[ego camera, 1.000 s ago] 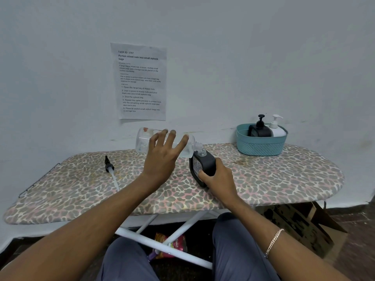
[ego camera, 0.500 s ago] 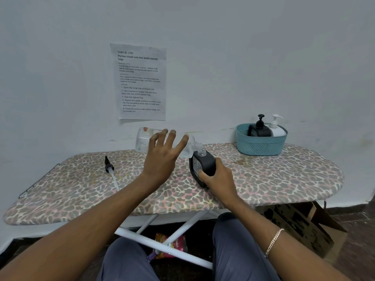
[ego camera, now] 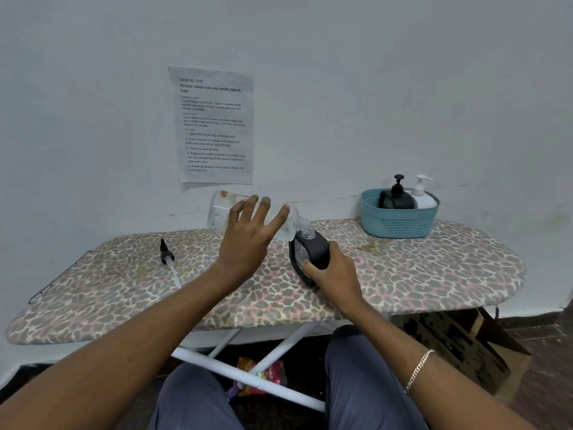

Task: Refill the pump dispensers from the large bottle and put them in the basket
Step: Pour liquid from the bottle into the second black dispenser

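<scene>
The ironing board (ego camera: 403, 274) lies under both my grips. My left grip (ego camera: 248, 243) curls its spread fingers over the clear large bottle (ego camera: 220, 209), which is tipped on its side. The basket (ego camera: 400, 225), holding two pump dispensers (ego camera: 397, 200), sits well right of my right grip (ego camera: 333, 274). That grip clasps the tilted black dispenser (ego camera: 310, 249), whose open mouth meets the bottle's neck. A loose pump (ego camera: 166, 256) lies left of my left grip.

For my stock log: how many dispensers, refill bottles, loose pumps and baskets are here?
Black plastic dispenser bottles: 2
White plastic dispenser bottle: 1
Large clear plastic bottle: 1
Loose black pump head: 1
Teal plastic basket: 1
Total: 6
</scene>
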